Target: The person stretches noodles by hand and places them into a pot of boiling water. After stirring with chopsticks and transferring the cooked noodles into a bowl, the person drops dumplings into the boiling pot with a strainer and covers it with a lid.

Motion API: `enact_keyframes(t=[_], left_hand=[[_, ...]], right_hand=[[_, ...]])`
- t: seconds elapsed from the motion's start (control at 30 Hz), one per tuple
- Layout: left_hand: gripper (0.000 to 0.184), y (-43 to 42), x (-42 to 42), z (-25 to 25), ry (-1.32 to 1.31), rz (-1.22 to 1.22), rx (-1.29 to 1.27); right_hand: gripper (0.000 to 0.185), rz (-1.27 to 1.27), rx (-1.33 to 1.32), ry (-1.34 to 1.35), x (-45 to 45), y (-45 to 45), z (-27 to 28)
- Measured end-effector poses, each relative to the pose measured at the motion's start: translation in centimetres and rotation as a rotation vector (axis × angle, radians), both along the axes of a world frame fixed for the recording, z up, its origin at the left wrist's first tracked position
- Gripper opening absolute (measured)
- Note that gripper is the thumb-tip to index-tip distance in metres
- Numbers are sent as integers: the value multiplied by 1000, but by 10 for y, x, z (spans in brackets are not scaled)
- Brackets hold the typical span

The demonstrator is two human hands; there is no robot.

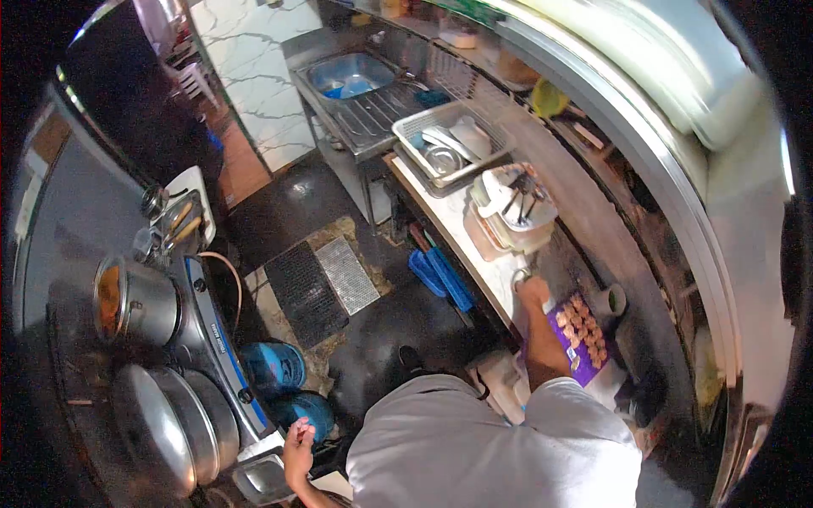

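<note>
On the narrow counter at the right, my right hand (533, 290) is closed at a small ring-shaped item (520, 277), too blurred to name. Beside my right forearm lies a purple tray (588, 372) with several small brown pieces (580, 330) on it. My left hand (298, 449) hangs at the lower left, fingers loosely bent and apart, with nothing visible in it. It is near the stove's front edge, above a metal tray (262, 481).
Stacked plastic containers (500, 237) and a dish rack (405, 127) stand farther along the counter, before a sink (351, 63). Large pots (152, 296) and lidded pans (157, 432) sit by the stove (207, 339). Blue cylinders (275, 364) stand on the floor.
</note>
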State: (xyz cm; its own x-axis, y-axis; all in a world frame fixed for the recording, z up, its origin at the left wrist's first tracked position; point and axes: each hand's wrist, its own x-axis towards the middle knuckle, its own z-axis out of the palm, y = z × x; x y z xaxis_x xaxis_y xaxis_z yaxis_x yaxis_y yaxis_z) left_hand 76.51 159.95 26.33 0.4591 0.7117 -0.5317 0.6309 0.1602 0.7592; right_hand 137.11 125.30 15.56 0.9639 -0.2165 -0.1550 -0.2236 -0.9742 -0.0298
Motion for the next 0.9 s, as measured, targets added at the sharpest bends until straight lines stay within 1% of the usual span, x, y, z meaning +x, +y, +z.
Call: enact_keyframes(t=[0.07,0.13,0.2,0.27,0.3,0.37,0.47,0.5,0.53,0.57,0.63,0.7,0.73,0.77,0.8,0.87,0.9], left_hand=[[40,-2,-6,-17,15,17,-39],[43,-9,13,2,5,-44,105],[47,-12,21,12,66,-38,129],[48,-11,22,14,63,-36,149],[48,-11,17,14,47,12,149],[47,-14,21,10,0,41,139],[45,-17,22,20,41,79,169],[43,-19,18,13,24,86,200],[42,-22,13,8,44,110,143],[42,-25,10,5,29,98,153],[43,-30,4,-3,-4,82,148],[44,-39,-4,1,-5,112,132],[46,-43,-5,5,21,143,93],[48,-41,-11,-3,77,73,150],[50,-42,-11,6,39,95,127],[47,-47,-19,-19,65,100,210],[45,-49,-17,-6,76,121,146]], right_hand=[[42,69,-55,-32,22,-26,-10],[39,187,-75,-40,44,-52,-22],[37,289,-68,-34,66,-58,-32],[35,312,-87,-21,83,-58,-37],[34,308,-99,-19,87,-62,-40],[32,290,-116,-5,86,-66,-38],[30,278,-117,17,76,-72,-42],[30,282,-111,21,71,-70,-41],[29,287,-100,24,66,-69,-41],[29,298,-83,28,61,-68,-44],[29,381,-39,24,50,-62,-46],[30,557,96,41,42,-67,-53],[31,569,293,129,35,-66,-55],[27,-43,748,372,25,-50,-62],[23,-169,1004,503,10,-42,-59],[21,-12,1076,914,8,-27,-55],[21,28,1112,926,-2,7,-58]])
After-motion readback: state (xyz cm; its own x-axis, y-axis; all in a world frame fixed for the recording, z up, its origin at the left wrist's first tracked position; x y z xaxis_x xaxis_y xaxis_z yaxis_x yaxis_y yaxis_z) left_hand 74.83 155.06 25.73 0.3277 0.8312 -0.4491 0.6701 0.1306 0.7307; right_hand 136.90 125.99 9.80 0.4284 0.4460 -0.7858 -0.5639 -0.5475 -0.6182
